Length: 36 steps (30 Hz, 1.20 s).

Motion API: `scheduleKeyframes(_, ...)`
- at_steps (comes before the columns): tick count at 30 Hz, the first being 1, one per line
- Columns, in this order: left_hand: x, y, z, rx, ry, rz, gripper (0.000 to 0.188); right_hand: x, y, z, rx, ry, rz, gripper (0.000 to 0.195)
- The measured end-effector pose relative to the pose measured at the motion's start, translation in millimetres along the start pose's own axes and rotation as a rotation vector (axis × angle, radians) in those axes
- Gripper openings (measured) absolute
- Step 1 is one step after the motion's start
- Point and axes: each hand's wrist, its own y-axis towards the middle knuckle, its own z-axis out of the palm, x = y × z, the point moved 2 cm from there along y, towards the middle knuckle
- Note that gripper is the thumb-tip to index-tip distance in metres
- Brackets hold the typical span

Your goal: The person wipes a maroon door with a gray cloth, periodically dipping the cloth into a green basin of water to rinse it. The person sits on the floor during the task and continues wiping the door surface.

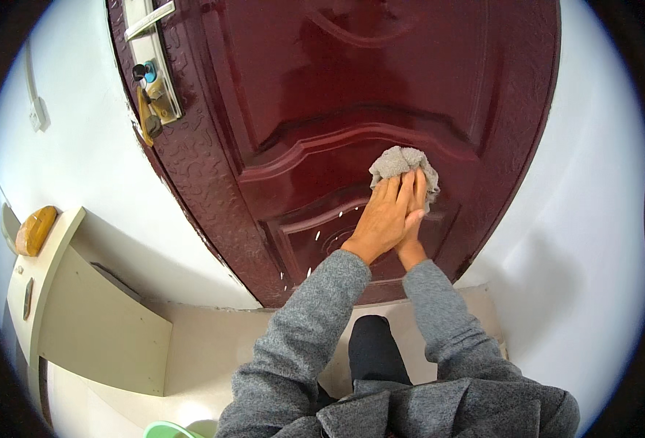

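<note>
A crumpled grey-beige cloth [402, 161] lies against the lower part of a dark red panelled door [322, 164]. My left hand [381, 220] presses on it, fingers pointing up the door. Close against it and partly hidden behind it, my right hand [413, 241] has its fingers on the cloth too. White specks and short streaks show in front of the door, below and left of the hands; whether they are drops or suds I cannot tell.
A door handle [150, 21] and lock plate with keys [150, 117] are at upper left. On the left, a pale cabinet [103, 323] carries a yellow-brown object [37, 231]. A green plastic container's rim [166, 426] shows at the bottom. White walls [574, 180] flank the door.
</note>
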Motion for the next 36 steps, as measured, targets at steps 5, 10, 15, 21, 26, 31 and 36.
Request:
scheduleKeyframes(5,37,-34,-41,-0.098,0.008,-0.147,0.071,19,-6,62,0.07,0.156,0.027,0.04)
scheduleKeyframes(10,96,-124,-87,-0.261,0.004,-0.489,0.072,90,-34,141,0.358,0.388,-0.097,0.048)
scheduleKeyframes(15,105,-149,-105,-0.395,-0.077,-0.617,0.066,122,-40,164,0.559,0.387,-0.133,0.048)
scheduleKeyframes(21,67,-99,-63,-0.13,-0.045,-0.415,0.071,58,-39,99,0.352,0.332,0.057,0.044)
scheduleKeyframes(26,22,-41,-10,0.066,-0.078,-0.115,0.076,1,-32,29,0.114,0.066,0.007,0.033)
scheduleKeyframes(31,23,-33,-15,0.039,0.138,-0.093,0.075,16,-31,53,0.067,-0.007,-0.052,0.036)
scheduleKeyframes(36,75,-108,-64,-0.2,0.043,-0.37,0.078,64,-42,117,0.117,0.145,-0.27,0.041)
